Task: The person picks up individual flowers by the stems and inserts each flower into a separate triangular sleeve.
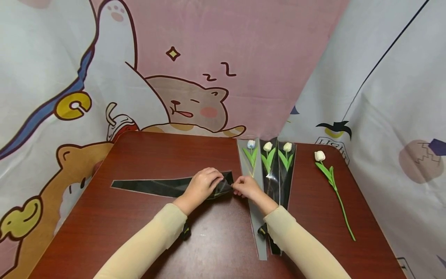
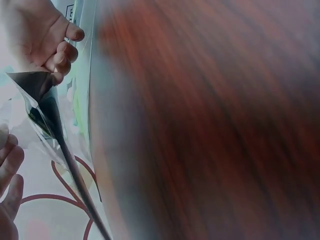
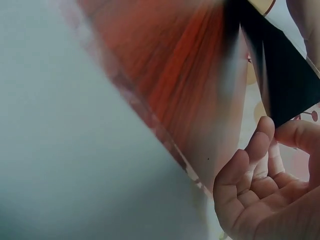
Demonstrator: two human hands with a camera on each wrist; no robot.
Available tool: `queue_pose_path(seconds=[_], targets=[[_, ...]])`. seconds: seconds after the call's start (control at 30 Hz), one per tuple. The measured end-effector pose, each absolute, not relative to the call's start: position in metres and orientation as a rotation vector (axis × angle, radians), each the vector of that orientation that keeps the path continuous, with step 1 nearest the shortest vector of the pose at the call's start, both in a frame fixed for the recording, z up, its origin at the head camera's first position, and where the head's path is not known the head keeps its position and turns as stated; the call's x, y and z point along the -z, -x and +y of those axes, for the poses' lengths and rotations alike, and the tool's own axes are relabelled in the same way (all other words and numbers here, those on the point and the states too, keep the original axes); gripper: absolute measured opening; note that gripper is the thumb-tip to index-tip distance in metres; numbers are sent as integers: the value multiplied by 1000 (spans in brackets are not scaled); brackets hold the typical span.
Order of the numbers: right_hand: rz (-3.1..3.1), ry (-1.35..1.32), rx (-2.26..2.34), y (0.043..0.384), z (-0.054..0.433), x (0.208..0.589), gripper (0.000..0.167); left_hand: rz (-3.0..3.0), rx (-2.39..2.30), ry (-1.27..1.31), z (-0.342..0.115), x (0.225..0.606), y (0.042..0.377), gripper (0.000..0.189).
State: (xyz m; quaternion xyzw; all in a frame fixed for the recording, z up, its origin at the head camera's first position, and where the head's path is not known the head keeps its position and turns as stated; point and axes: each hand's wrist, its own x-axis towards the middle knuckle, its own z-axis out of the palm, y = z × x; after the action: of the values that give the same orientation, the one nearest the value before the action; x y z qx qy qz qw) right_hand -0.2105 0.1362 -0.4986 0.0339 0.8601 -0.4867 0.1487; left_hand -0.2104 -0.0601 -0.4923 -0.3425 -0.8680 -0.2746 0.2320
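Note:
A long tapered flower sleeve [image 1: 150,186], black with a clear film face, lies sideways, its wide mouth to the right. My left hand [image 1: 203,186] is over the wide part with its fingers bent onto it. In the left wrist view the fingers [image 2: 11,175] of that hand are at the clear film, partly cut off by the frame edge. At the mouth, my right hand [image 1: 248,188] pinches a corner of the black sheet [image 3: 290,75] between thumb and index finger. The mouth stands partly spread, as the left wrist view shows.
Right of the hands, a grey sleeve [image 1: 259,217] and two black sleeves [image 1: 285,182] lie side by side, each with a white or bluish tulip [image 1: 287,147]. A loose white tulip [image 1: 319,156] lies farther right on the brown table [image 1: 216,252]. Printed cloth hangs behind.

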Motion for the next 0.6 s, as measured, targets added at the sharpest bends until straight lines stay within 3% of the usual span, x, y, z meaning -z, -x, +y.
queue_pose_path(seconds=[0.17,0.33,0.6], targets=[[2415,-63,1426,208,140,496,14,-2385,757,955,-59,492,211,4],[2323,1,1469,206,155,489,25,-2373,759,957,-58,492,211,4],[2413,44,1420,188,222,456,30,-2416,768,934,-60,491,212,6]])
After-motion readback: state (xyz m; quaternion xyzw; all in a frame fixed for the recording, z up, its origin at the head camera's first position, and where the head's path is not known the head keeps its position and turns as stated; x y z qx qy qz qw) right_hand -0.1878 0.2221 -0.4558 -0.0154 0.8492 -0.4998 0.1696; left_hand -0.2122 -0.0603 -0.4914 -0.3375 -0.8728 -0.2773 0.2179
